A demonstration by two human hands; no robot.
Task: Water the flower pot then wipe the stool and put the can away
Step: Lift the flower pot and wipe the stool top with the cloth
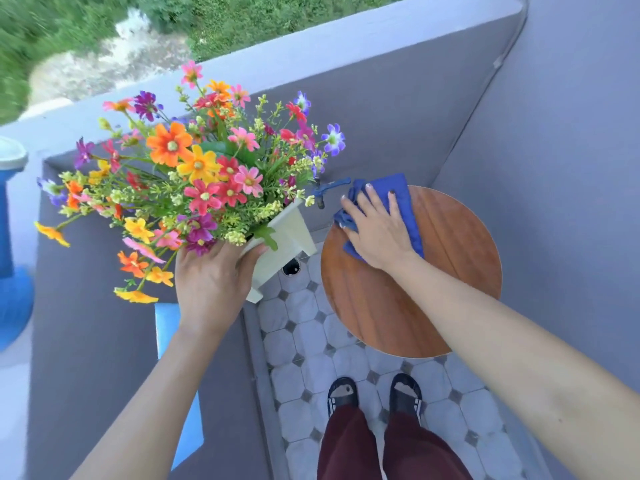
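Observation:
My left hand (pixel 207 278) grips a cream square flower pot (pixel 289 237) full of bright mixed flowers (pixel 194 174), holding it tilted in the air left of the stool. The round wooden stool (pixel 450 271) stands on the tiled floor at the right. My right hand (pixel 375 225) presses flat on a blue cloth (pixel 401 199) at the stool top's far left part. A blue object with a white top (pixel 10 216), possibly the watering can, stands at the far left edge, mostly cut off.
A blue tap (pixel 327 190) sticks out of the grey wall just left of the stool. A round floor drain (pixel 291 266) lies under the pot. Grey balcony walls (pixel 433 109) enclose the corner. My feet (pixel 375 393) stand on the tiles (pixel 304 341) near the stool.

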